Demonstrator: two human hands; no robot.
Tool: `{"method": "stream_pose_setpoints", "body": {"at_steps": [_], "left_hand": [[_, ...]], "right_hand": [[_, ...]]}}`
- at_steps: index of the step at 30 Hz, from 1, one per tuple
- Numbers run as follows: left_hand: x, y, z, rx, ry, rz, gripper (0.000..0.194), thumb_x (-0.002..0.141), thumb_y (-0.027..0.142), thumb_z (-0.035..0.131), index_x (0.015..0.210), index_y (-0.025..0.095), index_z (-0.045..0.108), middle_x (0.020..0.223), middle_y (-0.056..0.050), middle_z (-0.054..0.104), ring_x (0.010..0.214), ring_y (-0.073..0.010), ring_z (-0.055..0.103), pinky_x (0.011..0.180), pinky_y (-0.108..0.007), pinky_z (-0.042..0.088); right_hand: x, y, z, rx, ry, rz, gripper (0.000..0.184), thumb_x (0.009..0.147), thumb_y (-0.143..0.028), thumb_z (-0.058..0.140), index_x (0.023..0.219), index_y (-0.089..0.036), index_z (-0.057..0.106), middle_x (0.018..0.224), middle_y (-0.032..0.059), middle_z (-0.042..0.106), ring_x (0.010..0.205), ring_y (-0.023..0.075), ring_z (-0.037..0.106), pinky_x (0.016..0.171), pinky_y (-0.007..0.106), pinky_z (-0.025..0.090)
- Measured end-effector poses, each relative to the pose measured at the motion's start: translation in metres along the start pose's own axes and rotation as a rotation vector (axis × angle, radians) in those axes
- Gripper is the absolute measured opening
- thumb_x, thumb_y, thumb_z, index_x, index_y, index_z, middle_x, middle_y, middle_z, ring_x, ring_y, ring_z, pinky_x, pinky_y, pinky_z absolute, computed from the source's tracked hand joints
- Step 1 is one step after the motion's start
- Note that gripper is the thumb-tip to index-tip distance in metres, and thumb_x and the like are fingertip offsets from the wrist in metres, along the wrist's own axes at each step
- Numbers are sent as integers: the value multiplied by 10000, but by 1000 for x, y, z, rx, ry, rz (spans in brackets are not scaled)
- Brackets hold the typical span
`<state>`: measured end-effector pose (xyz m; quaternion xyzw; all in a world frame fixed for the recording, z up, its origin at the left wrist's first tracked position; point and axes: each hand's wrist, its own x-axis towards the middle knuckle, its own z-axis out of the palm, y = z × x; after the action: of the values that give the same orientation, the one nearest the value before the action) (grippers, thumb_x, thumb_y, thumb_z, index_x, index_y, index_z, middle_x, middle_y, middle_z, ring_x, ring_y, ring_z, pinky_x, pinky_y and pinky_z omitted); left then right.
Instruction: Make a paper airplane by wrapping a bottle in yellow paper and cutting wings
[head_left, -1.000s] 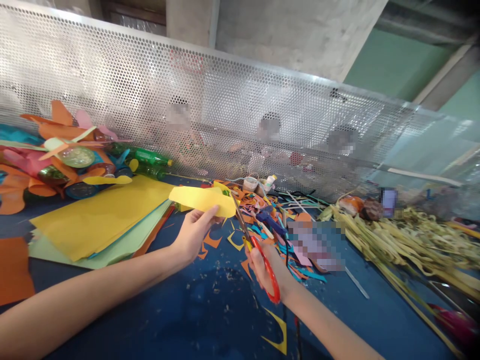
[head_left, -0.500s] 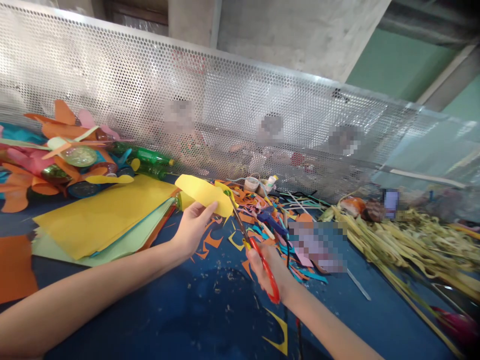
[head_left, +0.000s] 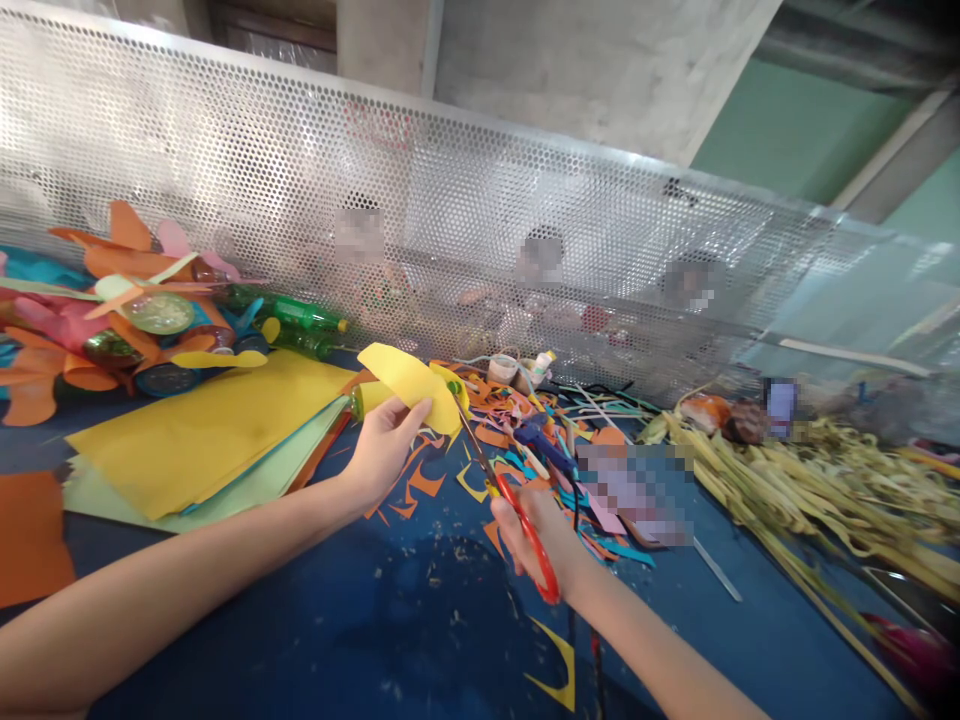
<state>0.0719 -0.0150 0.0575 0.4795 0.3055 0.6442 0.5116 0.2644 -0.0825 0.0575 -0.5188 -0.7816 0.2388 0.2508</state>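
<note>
My left hand point(head_left: 386, 445) pinches a piece of yellow paper point(head_left: 409, 383) between thumb and fingers, raised above the blue table point(head_left: 360, 620). Its far left end is rounded. In my right hand point(head_left: 536, 530) is a pair of scissors point(head_left: 529, 525) with red handles, my fingers wrapped in the loops. The blades point up and left and meet the right edge of the yellow paper, where a strip hangs beside the cut. Curved yellow offcuts point(head_left: 559, 665) and orange offcuts point(head_left: 424, 483) lie on the table below and near my hands.
A stack of coloured paper point(head_left: 217, 420) lies left, below bottles with paper petals point(head_left: 150, 310). Behind stands a perforated metal panel point(head_left: 450, 200), people visible through it. Paper scraps, a blue glue gun point(head_left: 544, 437) and a blurred-out flat object point(head_left: 637, 495) sit right, beside dried leaf strips point(head_left: 795, 490).
The yellow paper has turned slightly, its left end shifting right and up. The scissors' blades have moved a little left along its edge, and a strip now hangs at the cut.
</note>
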Motion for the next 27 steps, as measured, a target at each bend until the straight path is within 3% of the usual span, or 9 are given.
{"method": "stream_pose_setpoints", "body": {"at_steps": [6,16,27], "left_hand": [[3,-5,-4,180,-52,31,308,770,411,653,916,142,690,968,-77,722,910,-240,653,847,-345,493],[-6,-1,0,321,-129,68,242,821,368,596,914,157,670,802,-43,698,748,-197,637,780,-328,499],[-10,0,4,288,-159,99,234,787,321,633,970,187,691,970,-44,716,902,-229,648,830,-317,504]], "right_hand": [[-3,9,4,115,-83,18,626,861,-697,231,622,-200,525,617,73,625,569,184,596,557,292,447],[-3,7,4,123,-69,-5,687,852,-722,139,635,-186,509,648,80,618,618,187,600,604,301,456],[-2,9,4,132,-47,-18,643,872,-693,157,626,-200,490,656,78,627,634,192,599,626,310,458]]}}
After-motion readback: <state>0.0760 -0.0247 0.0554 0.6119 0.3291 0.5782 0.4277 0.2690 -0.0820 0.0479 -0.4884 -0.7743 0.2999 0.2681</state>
